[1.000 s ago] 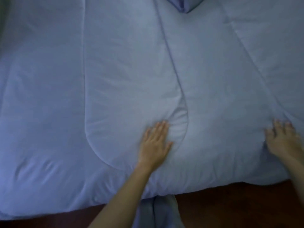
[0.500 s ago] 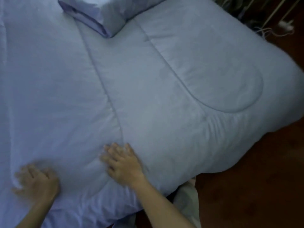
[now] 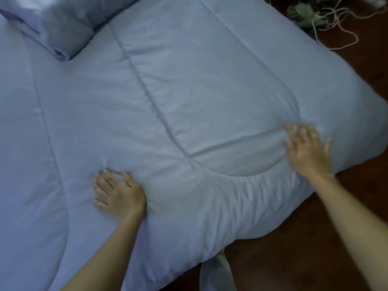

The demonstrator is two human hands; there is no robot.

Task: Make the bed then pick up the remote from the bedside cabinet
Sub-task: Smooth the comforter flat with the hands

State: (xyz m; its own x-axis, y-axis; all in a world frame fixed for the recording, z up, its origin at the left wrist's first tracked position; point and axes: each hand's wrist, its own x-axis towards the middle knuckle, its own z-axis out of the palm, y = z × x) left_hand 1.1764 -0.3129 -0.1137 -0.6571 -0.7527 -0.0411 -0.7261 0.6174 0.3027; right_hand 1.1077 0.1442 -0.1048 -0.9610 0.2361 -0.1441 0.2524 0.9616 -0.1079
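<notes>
Pale blue quilted comforter point(image 3: 168, 101) covers nearly the whole view, spread flat over the bed, its near corner hanging over the edge above a dark wood floor point(image 3: 294, 259). Stitched channel seams run lengthwise; one curves into a rounded loop near the foot corner. Surface mostly smooth, fine wrinkles bunched along the near edge between the two hands. Pillow point(image 3: 63, 24) in matching blue sits top left, lying on the comforter, slightly blurred. Tangle of pale cords point(image 3: 327, 19) on the floor top right, past the far side of the bed. Left hand point(image 3: 117, 194): palm down, fingers spread and slightly curled, pressed into the comforter near the bottom edge, denting the fabric; not gripping anything. Right hand point(image 3: 308, 152): open, palm down, fingers splayed, on the comforter near the foot corner by the end of the curved seam; motion-blurred, can't tell how firmly it's touching. Both forearms bare, reaching in from the bottom of the frame. A strip of lighter fabric point(image 3: 216, 276) hangs below the comforter edge at bottom centre.
</notes>
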